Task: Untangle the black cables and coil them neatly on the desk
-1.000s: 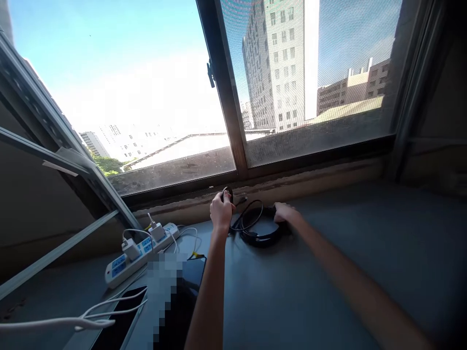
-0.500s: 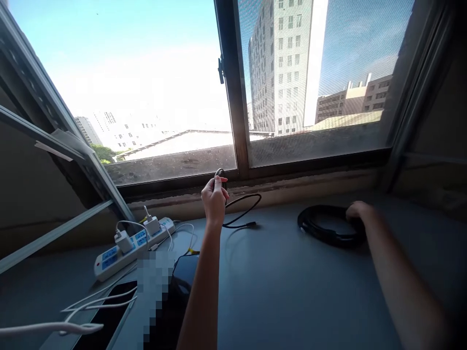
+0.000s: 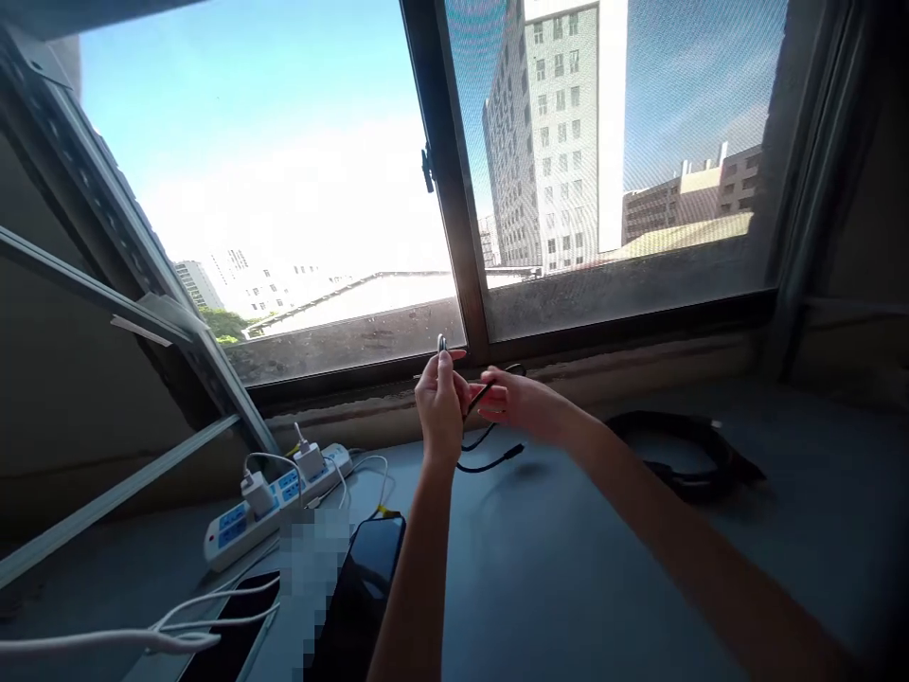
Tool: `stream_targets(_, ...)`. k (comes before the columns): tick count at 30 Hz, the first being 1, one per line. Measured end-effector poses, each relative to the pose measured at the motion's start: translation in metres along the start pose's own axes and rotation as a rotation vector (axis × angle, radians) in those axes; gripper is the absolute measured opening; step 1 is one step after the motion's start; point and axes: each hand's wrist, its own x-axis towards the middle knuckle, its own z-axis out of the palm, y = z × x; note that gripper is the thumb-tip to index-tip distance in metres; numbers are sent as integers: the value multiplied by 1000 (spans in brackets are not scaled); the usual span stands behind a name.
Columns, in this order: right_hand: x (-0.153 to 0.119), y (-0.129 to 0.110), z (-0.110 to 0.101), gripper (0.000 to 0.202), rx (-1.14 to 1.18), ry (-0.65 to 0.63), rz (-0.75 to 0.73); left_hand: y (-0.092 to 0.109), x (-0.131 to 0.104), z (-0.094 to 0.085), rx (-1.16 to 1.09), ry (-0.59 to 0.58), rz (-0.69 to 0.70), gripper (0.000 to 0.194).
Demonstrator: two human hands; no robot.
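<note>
A thin black cable [image 3: 503, 460] is bunched in my left hand [image 3: 441, 405], its fingers closed around it with a small loop poking above the thumb. The cable's free end with a dark connector hangs just over the grey surface. Close beside the left hand, my right hand [image 3: 531, 405] has its fingers on a loop of the same cable, seemingly pinching it. Farther right, a thicker coiled black cable [image 3: 724, 462] lies on the surface, touched by neither hand.
At left sits a white power strip [image 3: 333, 466] with two plugged-in chargers and white cords. Below it lie a dark phone [image 3: 376, 549] and another dark device [image 3: 234, 625]. A metal frame [image 3: 245, 403] leans by the window. The window sill [image 3: 369, 417] runs along the back.
My right hand has left the thick coil and moved left to the thin cable. The coil has shifted right and turned. The left hand still holds the thin cable.
</note>
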Motion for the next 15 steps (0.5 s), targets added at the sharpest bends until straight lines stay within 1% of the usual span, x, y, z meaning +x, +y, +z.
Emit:
stream_targets(2, 1, -3, -4, 27, 99, 61, -62, -1, 2, -3, 37, 107, 40, 36)
stream_targets(4, -1, -14, -15, 28, 149, 114, -137, -3, 7, -9, 23, 234, 36, 36)
stream_targets(5, -4, -21, -21, 27, 162, 138, -172, -4, 9, -14, 7, 275, 31, 36)
stream_targets(7, -13, -38, -32, 27, 134, 169, -202, -6, 15, -23, -7, 299, 46, 37)
stream_targets(9, -25, -55, -41, 28, 37, 199, -206, -8, 20, -33, -2, 315, 90, 37)
stream_targets(11, -38, -70, -47, 32, -101, 257, -200, -9, 23, -42, 12, 360, 126, 37)
stream_targets(13, -51, -81, -54, 36, -238, 332, -177, -10, 24, -49, 73, 398, 172, 37)
stream_targets(14, -58, -86, -58, 35, -329, 424, -192, -10, 25, -52, 114, 407, 199, 36)
stream_targets(15, -64, -89, -62, 34, -435, 561, -232, -11, 25, -55, 140, 414, 212, 35)
